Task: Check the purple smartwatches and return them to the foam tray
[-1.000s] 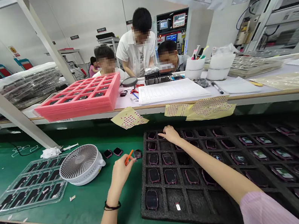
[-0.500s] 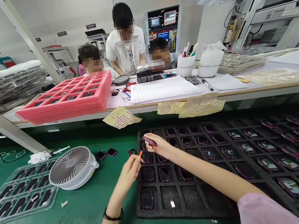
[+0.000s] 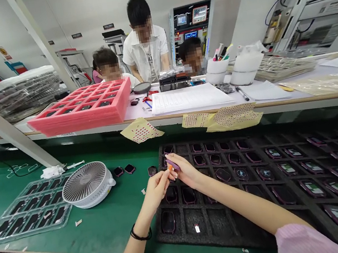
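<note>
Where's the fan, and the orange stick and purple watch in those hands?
Fan [image 3: 84,180]: head view, middle of its round grille.
Orange stick [image 3: 170,167]: head view, on its showing end.
Purple watch [image 3: 174,165]: head view, on its purple side.

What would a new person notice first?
Probably the bright pink tray on the shelf at left. Below it, a white fan sits on the green table. Over the black watch tray, the left hand holds an orange tool near a purple item in the right hand.
</note>
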`<state>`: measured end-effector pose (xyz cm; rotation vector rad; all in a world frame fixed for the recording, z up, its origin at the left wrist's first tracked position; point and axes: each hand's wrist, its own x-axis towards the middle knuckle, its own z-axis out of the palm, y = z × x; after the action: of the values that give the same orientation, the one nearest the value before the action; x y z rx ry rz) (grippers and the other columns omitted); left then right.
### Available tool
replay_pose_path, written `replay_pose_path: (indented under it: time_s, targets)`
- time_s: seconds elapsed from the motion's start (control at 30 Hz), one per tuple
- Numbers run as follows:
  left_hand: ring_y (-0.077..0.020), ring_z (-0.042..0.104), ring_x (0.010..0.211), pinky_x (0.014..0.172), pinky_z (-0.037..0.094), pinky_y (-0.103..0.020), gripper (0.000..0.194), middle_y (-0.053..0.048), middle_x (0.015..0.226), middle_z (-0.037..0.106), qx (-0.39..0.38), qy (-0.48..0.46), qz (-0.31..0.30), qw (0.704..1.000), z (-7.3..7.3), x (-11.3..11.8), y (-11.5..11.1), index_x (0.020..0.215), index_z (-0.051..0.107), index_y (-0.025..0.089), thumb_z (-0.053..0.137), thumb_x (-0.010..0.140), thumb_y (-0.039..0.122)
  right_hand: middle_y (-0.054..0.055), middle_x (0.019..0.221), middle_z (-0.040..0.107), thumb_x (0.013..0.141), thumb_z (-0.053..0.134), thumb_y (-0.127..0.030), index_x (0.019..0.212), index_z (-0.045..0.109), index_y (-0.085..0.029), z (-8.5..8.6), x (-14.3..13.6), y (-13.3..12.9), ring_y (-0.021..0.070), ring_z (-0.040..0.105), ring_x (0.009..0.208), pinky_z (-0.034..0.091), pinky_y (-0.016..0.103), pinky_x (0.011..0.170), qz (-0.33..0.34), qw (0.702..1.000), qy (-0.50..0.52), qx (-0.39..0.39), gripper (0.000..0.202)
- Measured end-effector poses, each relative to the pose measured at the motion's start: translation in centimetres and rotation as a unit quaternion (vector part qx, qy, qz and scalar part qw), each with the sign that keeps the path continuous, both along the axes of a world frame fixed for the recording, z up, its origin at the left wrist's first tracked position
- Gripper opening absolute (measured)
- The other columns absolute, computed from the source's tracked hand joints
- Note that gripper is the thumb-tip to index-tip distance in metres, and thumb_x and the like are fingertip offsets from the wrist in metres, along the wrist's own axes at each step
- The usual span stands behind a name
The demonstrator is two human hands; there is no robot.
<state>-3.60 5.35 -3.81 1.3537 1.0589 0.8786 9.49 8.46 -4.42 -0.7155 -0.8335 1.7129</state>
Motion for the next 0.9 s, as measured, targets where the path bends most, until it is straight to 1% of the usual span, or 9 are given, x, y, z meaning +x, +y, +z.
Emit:
replay_pose_path:
  time_s: [0.07, 0.13, 0.27, 0.37, 0.5, 0.57, 0.67, 0.8, 0.9]
  targets:
    - [-0.0031, 0.024, 0.031, 0.033, 0.015, -0.018, 0.051, 0.008, 0.041, 0.039, 0.005, 0.017, -0.009, 1.0, 0.1, -0.2, 0.1, 0.072, 0.06, 0.014, 0.051, 0.076, 0.064, -0.011, 0.043, 0.048, 0.067, 0.076, -0.044, 0.071, 0.049, -0.02, -0.1, 0.1, 0.0, 0.0048, 0.037, 0.03, 0.024, 0.019, 0.035, -0.007, 1.0, -0.004, 0.003, 0.036]
    - [-0.0029, 0.024, 0.03, 0.033, 0.014, -0.018, 0.051, 0.007, 0.04, 0.043, 0.001, 0.018, -0.017, 1.0, 0.2, -0.3, 0.2, 0.072, 0.061, 0.014, 0.053, 0.076, 0.063, -0.011, 0.04, 0.047, 0.068, 0.075, -0.043, 0.069, 0.049, -0.02, 0.0, 0.1, -0.1, 0.0038, 0.034, 0.028, 0.019, 0.018, 0.034, 0.002, 1.0, -0.003, 0.001, 0.035]
    - [-0.0016, 0.021, 0.03, 0.034, 0.013, -0.017, 0.049, 0.008, 0.039, 0.04, 0.006, -0.028, 0.002, 1.0, 0.2, 0.0, -0.1, 0.068, 0.059, 0.014, 0.057, 0.075, 0.063, -0.009, 0.035, 0.042, 0.074, 0.065, -0.051, 0.056, 0.042, -0.02, 0.5, -0.3, -0.4, 0.0028, 0.024, 0.025, 0.012, 0.02, 0.032, 0.057, 0.998, 0.014, -0.015, 0.043]
    - [-0.0014, 0.02, 0.031, 0.034, 0.013, -0.017, 0.048, 0.008, 0.04, 0.04, 0.022, -0.057, 0.025, 0.998, 0.0, 0.4, -0.4, 0.067, 0.056, 0.015, 0.057, 0.075, 0.062, -0.01, 0.036, 0.041, 0.072, 0.066, -0.05, 0.057, 0.04, -0.021, 0.8, -0.8, -0.4, 0.0019, 0.02, 0.026, 0.009, 0.02, 0.032, 0.056, 0.998, 0.032, -0.024, 0.042]
    - [-0.0015, 0.019, 0.032, 0.033, 0.013, -0.017, 0.048, 0.008, 0.042, 0.04, 0.014, -0.069, 0.04, 0.997, -0.5, 0.3, -0.3, 0.063, 0.053, 0.016, 0.058, 0.075, 0.062, -0.011, 0.037, 0.037, 0.07, 0.069, -0.048, 0.061, 0.038, -0.021, 0.7, -1.0, -0.1, 0.0019, 0.02, 0.029, 0.01, 0.019, 0.033, 0.034, 0.998, 0.039, -0.024, 0.042]
    - [-0.0018, 0.019, 0.032, 0.034, 0.012, -0.017, 0.049, 0.008, 0.042, 0.039, 0.005, -0.068, 0.062, 0.996, -0.8, 0.0, 0.0, 0.065, 0.054, 0.015, 0.057, 0.075, 0.063, -0.012, 0.038, 0.036, 0.07, 0.068, -0.047, 0.062, 0.038, -0.021, 0.4, -0.9, 0.0, 0.0019, 0.018, 0.03, 0.01, 0.019, 0.033, 0.025, 0.999, 0.034, -0.02, 0.041]
    - [-0.0021, 0.02, 0.033, 0.035, 0.013, -0.017, 0.047, 0.009, 0.044, 0.036, 0.007, -0.057, 0.099, 0.993, -1.1, -0.3, 0.4, 0.071, 0.055, 0.016, 0.058, 0.074, 0.062, -0.012, 0.042, 0.041, 0.071, 0.066, -0.044, 0.071, 0.041, -0.022, -0.3, -1.1, -0.2, 0.0025, 0.019, 0.031, 0.014, 0.018, 0.034, 0.012, 1.0, 0.013, -0.011, 0.033]
    - [-0.0016, 0.022, 0.035, 0.036, 0.014, -0.016, 0.043, 0.01, 0.047, 0.035, 0.001, -0.05, 0.113, 0.992, -0.9, -0.2, 0.6, 0.065, 0.046, 0.017, 0.064, 0.071, 0.056, -0.011, 0.049, 0.043, 0.071, 0.063, -0.046, 0.083, 0.047, -0.024, -1.2, -2.0, -0.4, 0.0049, 0.028, 0.034, 0.02, 0.018, 0.035, 0.006, 0.999, -0.041, 0.015, 0.029]
    - [-0.0022, 0.019, 0.036, 0.036, 0.014, -0.016, 0.041, 0.01, 0.048, 0.032, -0.006, -0.075, 0.119, 0.99, -0.7, -0.9, 0.6, 0.063, 0.044, 0.018, 0.063, 0.071, 0.054, -0.009, 0.058, 0.045, 0.073, 0.06, -0.048, 0.086, 0.048, -0.025, -1.8, -1.7, 0.8, 0.0058, 0.032, 0.039, 0.025, 0.019, 0.038, -0.041, 0.991, -0.118, 0.055, 0.029]
